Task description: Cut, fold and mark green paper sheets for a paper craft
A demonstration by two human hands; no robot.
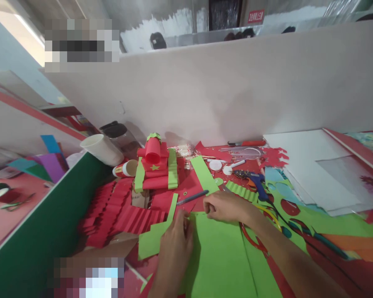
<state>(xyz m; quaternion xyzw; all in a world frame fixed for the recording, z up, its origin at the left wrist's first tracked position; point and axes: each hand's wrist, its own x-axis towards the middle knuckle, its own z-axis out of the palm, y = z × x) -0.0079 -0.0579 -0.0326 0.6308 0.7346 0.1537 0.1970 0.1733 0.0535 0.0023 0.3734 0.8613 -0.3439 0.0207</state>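
Note:
A large light green sheet (220,252) lies in front of me. My left hand (178,238) is closed at its upper left edge; its fingertips are partly hidden. My right hand (222,205) has its fingers curled at the sheet's top edge, on the paper. Just beyond, a dark pen (192,197) lies between the hands. A narrow green strip (172,207) and a smaller green piece (151,241) are beside my left hand. Farther back stands a red and green paper model (155,165) with a yellow star.
Pleated red paper (112,211) lies left, near a green divider (59,219). A paper cup (126,169) lies tipped over. At the right are a blue glue gun (256,182), red-handled scissors (251,238), green scraps and white sheets (313,165). A pale partition (205,91) stands behind.

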